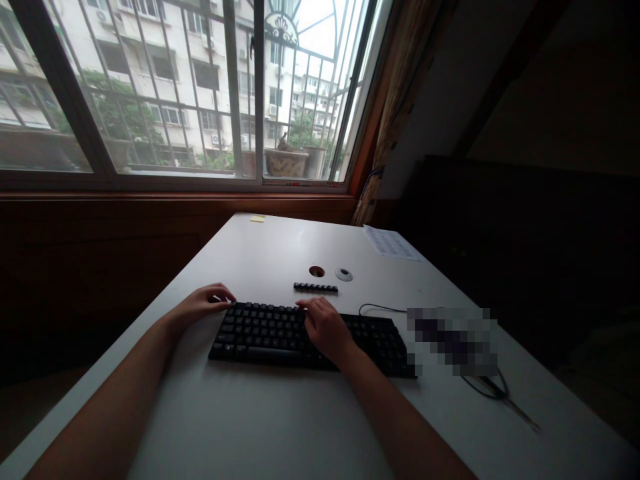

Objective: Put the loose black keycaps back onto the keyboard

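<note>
A black keyboard point(280, 333) lies across the white desk point(280, 427) in front of me. My left hand point(203, 305) sits at the keyboard's far left corner, fingers pinched together around a small pale thing I cannot make out. My right hand point(326, 328) rests palm down on the keyboard's upper middle, fingers spread over the top rows and holding nothing. Just beyond the keyboard lies a short black strip of keycaps point(315, 287), apart from both hands.
A round cable hole point(317, 271) and its grey cap point(344, 274) sit behind the strip. A printed sheet point(391, 242) and a yellow note point(257, 219) lie at the far edge by the window. A black cable point(380, 309) and thin wires point(495, 390) lie right of the keyboard.
</note>
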`<action>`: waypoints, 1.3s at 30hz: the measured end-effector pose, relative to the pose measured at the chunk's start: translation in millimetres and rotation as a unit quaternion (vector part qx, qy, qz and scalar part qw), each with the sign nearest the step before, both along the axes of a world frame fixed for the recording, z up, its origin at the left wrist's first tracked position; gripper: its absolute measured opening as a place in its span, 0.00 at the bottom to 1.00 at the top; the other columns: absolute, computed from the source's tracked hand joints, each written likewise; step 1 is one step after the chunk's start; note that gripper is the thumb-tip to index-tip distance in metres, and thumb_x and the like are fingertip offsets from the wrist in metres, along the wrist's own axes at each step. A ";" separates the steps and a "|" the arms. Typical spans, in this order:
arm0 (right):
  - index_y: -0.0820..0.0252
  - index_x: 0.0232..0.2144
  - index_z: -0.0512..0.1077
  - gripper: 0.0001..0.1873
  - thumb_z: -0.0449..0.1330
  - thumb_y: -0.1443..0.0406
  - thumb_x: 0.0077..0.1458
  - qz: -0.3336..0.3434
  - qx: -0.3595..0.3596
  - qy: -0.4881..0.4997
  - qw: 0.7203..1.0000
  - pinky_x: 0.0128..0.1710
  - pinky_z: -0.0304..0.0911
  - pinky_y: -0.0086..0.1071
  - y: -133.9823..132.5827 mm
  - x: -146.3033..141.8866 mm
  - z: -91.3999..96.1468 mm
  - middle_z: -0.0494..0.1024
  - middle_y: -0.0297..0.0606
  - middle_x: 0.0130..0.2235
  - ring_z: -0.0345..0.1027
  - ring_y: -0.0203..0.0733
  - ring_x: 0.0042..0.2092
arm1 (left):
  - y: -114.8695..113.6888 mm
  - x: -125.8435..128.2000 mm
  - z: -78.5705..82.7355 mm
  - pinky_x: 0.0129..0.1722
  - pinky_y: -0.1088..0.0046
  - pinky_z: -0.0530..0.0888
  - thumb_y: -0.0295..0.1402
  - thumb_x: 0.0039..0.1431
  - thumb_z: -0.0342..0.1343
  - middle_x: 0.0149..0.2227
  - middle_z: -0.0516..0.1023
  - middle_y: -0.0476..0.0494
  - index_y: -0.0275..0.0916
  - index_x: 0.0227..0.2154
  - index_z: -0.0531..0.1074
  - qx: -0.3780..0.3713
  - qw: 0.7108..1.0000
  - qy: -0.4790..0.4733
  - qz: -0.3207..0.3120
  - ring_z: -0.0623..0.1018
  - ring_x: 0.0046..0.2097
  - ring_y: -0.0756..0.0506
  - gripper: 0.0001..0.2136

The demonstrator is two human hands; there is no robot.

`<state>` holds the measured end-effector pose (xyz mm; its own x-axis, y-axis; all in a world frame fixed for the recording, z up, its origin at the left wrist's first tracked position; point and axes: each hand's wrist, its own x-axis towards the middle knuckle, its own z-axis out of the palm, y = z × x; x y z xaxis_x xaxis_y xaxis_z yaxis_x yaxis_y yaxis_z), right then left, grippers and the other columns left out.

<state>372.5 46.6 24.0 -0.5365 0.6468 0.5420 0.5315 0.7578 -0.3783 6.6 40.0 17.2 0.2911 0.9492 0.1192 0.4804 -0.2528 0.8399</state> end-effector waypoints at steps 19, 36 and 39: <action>0.56 0.54 0.70 0.25 0.53 0.77 0.57 0.024 -0.011 0.024 0.999 0.54 0.66 0.42 -0.6 -0.4 0.7 0.78 0.39 0.45 0.68 0.44 0.49 | -5.8 7.3 9.9 0.43 0.63 0.73 0.46 0.58 0.58 0.41 0.78 0.42 0.41 0.37 0.79 0.011 0.999 0.033 0.024 0.77 0.44 0.39 0.15; 0.57 0.52 0.71 0.23 0.53 0.76 0.57 0.026 -0.013 0.038 0.999 0.53 0.66 0.42 0.1 -1.3 0.2 0.79 0.38 0.44 0.69 0.44 0.49 | -5.0 6.3 8.0 0.44 0.63 0.73 0.47 0.58 0.58 0.40 0.77 0.42 0.41 0.36 0.78 0.013 0.999 0.041 0.024 0.76 0.44 0.40 0.15; 0.56 0.52 0.71 0.23 0.53 0.76 0.56 0.008 -0.014 0.041 0.999 0.53 0.67 0.42 -0.1 -1.8 0.1 0.79 0.38 0.43 0.69 0.44 0.49 | -5.6 6.6 8.6 0.43 0.63 0.74 0.48 0.58 0.58 0.40 0.77 0.42 0.41 0.36 0.78 0.012 0.999 0.044 0.027 0.76 0.44 0.39 0.16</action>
